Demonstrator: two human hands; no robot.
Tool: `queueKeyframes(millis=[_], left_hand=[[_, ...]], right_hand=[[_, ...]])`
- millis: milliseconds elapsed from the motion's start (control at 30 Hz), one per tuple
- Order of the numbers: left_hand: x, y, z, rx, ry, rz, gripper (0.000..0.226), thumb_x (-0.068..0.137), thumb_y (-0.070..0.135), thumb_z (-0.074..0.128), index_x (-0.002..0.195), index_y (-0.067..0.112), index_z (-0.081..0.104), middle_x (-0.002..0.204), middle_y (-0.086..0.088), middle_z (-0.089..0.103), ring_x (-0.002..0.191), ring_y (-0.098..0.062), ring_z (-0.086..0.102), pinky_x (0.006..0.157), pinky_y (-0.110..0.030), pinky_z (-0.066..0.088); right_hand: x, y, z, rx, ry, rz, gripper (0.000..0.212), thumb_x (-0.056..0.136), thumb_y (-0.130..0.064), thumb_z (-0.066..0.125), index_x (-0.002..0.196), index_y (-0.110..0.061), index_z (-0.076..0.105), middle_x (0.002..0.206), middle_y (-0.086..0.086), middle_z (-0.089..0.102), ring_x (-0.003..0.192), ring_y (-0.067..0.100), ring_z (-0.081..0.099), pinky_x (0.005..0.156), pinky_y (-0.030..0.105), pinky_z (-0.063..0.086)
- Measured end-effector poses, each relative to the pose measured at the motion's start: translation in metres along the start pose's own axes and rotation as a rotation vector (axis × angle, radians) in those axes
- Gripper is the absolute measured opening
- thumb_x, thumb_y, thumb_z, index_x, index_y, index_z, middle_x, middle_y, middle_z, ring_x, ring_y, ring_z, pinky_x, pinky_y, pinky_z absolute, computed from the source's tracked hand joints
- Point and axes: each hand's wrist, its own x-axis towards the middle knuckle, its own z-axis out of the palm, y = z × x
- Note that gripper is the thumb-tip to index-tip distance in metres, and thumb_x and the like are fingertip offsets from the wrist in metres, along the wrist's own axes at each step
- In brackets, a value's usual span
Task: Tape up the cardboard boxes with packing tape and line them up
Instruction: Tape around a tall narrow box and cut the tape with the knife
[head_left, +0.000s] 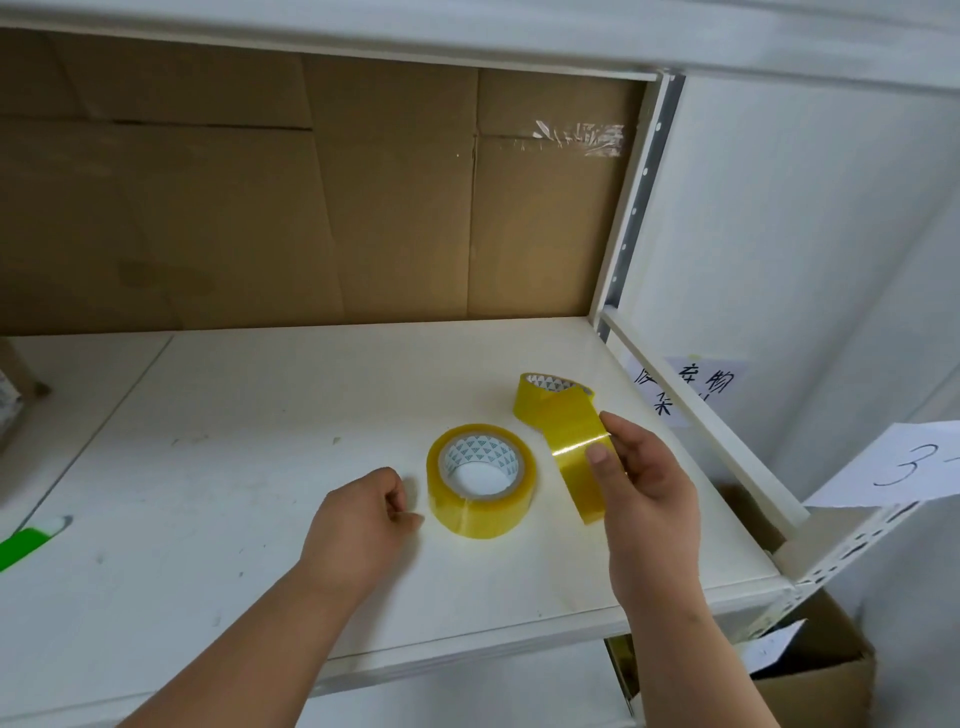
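Note:
Two yellow rolls of packing tape lie on the white shelf (260, 467). The nearer roll (481, 480) lies flat in the middle. The farther roll (550, 397) sits behind it to the right, with a strip of tape (574, 457) pulled out from it. My right hand (644, 478) pinches that strip between thumb and fingers. My left hand (363, 525) hovers just left of the nearer roll, fingers curled, holding nothing. Flattened brown cardboard (311, 208) stands against the back of the shelf.
A white perforated metal upright (631, 208) and crossbar (696, 421) bound the shelf on the right. Paper labels (685, 389) hang on the wall beyond. An open cardboard box (810, 670) sits below right. A green object (26, 540) lies at the shelf's left edge.

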Motion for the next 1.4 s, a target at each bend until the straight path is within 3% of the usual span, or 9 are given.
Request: queueKeyframes(millis=[167, 400, 533, 733, 867, 967, 1167, 1300, 1400], left_hand=[[-0.004, 0.006, -0.004, 0.196, -0.094, 0.056, 0.023, 0.087, 0.034, 0.071, 0.069, 0.033, 0.057, 0.073, 0.014, 0.060, 0.080, -0.012, 0.059, 0.068, -0.023, 0.043], [-0.005, 0.004, -0.007, 0.302, -0.290, 0.213, 0.029, 0.091, 0.007, 0.053, 0.085, 0.032, 0.065, 0.087, 0.006, 0.061, 0.088, -0.016, 0.056, 0.081, -0.027, 0.045], [-0.010, 0.002, -0.009, 0.133, -0.147, 0.207, 0.023, 0.090, 0.006, 0.055, 0.099, 0.025, 0.065, 0.092, 0.005, 0.061, 0.084, -0.016, 0.058, 0.076, -0.023, 0.045], [-0.019, -0.009, -0.014, -0.001, 0.002, 0.043, 0.020, 0.088, 0.011, 0.066, 0.075, 0.027, 0.064, 0.070, 0.015, 0.060, 0.067, -0.004, 0.055, 0.059, -0.004, 0.035], [-0.020, -0.005, -0.032, -0.265, 0.020, -0.094, 0.020, 0.093, 0.015, 0.062, 0.078, 0.023, 0.072, 0.063, 0.005, 0.069, 0.057, -0.001, 0.057, 0.054, -0.011, 0.040], [-0.021, -0.005, -0.045, -0.384, -0.009, -0.144, 0.021, 0.097, 0.015, 0.058, 0.082, 0.017, 0.072, 0.068, 0.000, 0.073, 0.061, -0.010, 0.062, 0.068, -0.027, 0.051], [-0.028, -0.029, -0.064, -0.436, -0.118, -0.186, 0.029, 0.097, 0.000, 0.046, 0.097, 0.018, 0.069, 0.093, -0.001, 0.071, 0.072, -0.014, 0.071, 0.083, -0.036, 0.058], [-0.036, -0.046, -0.092, -0.492, -0.020, -0.153, 0.009, 0.086, 0.003, 0.066, 0.084, 0.010, 0.061, 0.074, -0.006, 0.070, 0.053, -0.015, 0.063, 0.067, -0.042, 0.055], [-0.039, -0.055, -0.122, -0.559, 0.086, -0.155, 0.025, 0.085, 0.014, 0.074, 0.079, 0.010, 0.051, 0.062, -0.003, 0.068, 0.048, -0.013, 0.055, 0.060, -0.030, 0.045]], right_hand=[[-0.003, -0.014, -0.007, 0.362, 0.031, 0.075, 0.022, 0.092, 0.002, 0.056, 0.099, -0.015, 0.069, 0.086, -0.004, 0.075, 0.081, 0.013, 0.067, 0.081, 0.040, 0.049], [-0.008, -0.018, -0.017, 0.587, 0.059, 0.212, 0.021, 0.090, -0.003, 0.051, 0.097, -0.012, 0.069, 0.088, 0.003, 0.072, 0.089, 0.026, 0.065, 0.080, 0.043, 0.051], [-0.011, -0.020, -0.019, 0.747, -0.054, 0.253, 0.022, 0.081, -0.013, 0.052, 0.098, -0.012, 0.066, 0.084, 0.004, 0.072, 0.079, 0.021, 0.069, 0.071, 0.036, 0.056], [-0.017, -0.015, -0.015, 0.867, -0.150, 0.305, 0.022, 0.083, -0.014, 0.049, 0.098, -0.008, 0.063, 0.081, 0.007, 0.070, 0.073, 0.021, 0.069, 0.064, 0.033, 0.057], [-0.020, -0.012, -0.003, 0.898, -0.254, 0.338, 0.026, 0.072, -0.016, 0.058, 0.097, -0.007, 0.062, 0.080, 0.009, 0.070, 0.068, 0.021, 0.069, 0.058, 0.032, 0.058], [-0.021, -0.008, 0.011, 0.905, -0.343, 0.345, 0.049, 0.056, -0.021, 0.076, 0.102, -0.008, 0.066, 0.097, 0.013, 0.070, 0.087, 0.029, 0.071, 0.073, 0.044, 0.060], [-0.027, -0.006, 0.048, 0.939, -0.471, 0.338, 0.044, 0.046, -0.022, 0.087, 0.087, -0.016, 0.073, 0.091, 0.008, 0.073, 0.088, 0.027, 0.071, 0.075, 0.044, 0.060], [-0.041, -0.006, 0.074, 0.939, -0.537, 0.371, 0.056, 0.040, -0.023, 0.093, 0.091, -0.013, 0.070, 0.088, 0.010, 0.071, 0.083, 0.027, 0.070, 0.074, 0.044, 0.059], [-0.055, -0.009, 0.095, 0.944, -0.592, 0.375, 0.058, 0.038, -0.021, 0.093, 0.089, -0.010, 0.068, 0.080, 0.012, 0.068, 0.074, 0.026, 0.068, 0.067, 0.041, 0.059]])
